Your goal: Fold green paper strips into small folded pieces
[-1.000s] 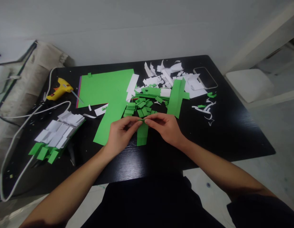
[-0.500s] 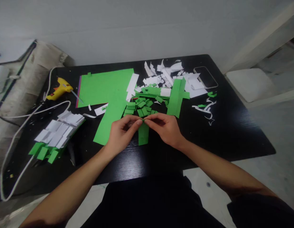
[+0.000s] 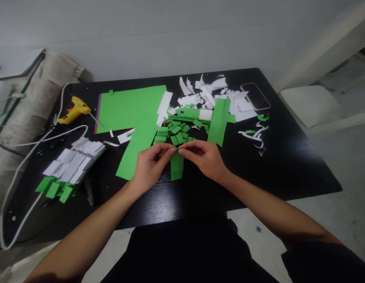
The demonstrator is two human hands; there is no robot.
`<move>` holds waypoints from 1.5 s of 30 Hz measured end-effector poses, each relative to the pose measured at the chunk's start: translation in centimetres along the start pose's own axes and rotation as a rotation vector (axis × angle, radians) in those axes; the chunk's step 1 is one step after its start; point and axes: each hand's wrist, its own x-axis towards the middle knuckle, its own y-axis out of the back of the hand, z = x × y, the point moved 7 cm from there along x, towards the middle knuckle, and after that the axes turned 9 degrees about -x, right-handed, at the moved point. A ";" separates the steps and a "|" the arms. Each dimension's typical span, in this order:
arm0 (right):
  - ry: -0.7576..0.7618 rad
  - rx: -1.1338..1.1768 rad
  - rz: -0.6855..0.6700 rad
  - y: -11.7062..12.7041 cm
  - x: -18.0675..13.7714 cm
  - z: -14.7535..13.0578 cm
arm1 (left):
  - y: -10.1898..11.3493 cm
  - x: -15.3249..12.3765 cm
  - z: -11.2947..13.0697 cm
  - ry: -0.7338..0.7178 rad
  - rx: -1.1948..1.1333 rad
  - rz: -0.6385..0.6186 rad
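A narrow green paper strip (image 3: pixel 177 167) hangs down between my hands near the front of the black table. My left hand (image 3: pixel 153 163) pinches its upper edge between thumb and forefinger. From the other side, my right hand (image 3: pixel 203 159) pinches the same edge, fingertips almost touching the left ones. Just beyond my fingers lies a pile of small folded green paper pieces (image 3: pixel 178 137). A long green paper piece (image 3: pixel 138 151) lies under and beside my left hand. Another folded green strip (image 3: pixel 219 122) rests past my right hand.
A yellow glue gun (image 3: pixel 74 111) and its white cable (image 3: pixel 15 175) are at the left. A stack of folded white and green paper (image 3: pixel 72 163) stands nearer. White scraps (image 3: pixel 204 94), a phone (image 3: pixel 255 96) and green sheets (image 3: pixel 126 106) cover the back. A white stool (image 3: pixel 302 105) stands right.
The hanging end of the green strip has swung slightly left, and a crease near its bottom shows more. Both hands keep nearly the same place and pinch.
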 end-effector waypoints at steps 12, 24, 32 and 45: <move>0.014 -0.029 -0.002 -0.1 -0.1 0.1 | -0.4 0.1 -0.3 0.030 -0.037 -0.053; -0.033 0.006 -0.061 -0.4 0.0 0.2 | -0.4 0.2 -0.1 0.012 -0.033 -0.041; 0.004 -0.020 -0.007 -0.1 0.0 0.2 | 0.1 0.1 -0.4 0.039 -0.023 -0.049; 0.002 -0.003 0.005 -0.2 0.0 0.3 | 0.0 0.4 -1.0 0.091 -0.079 -0.071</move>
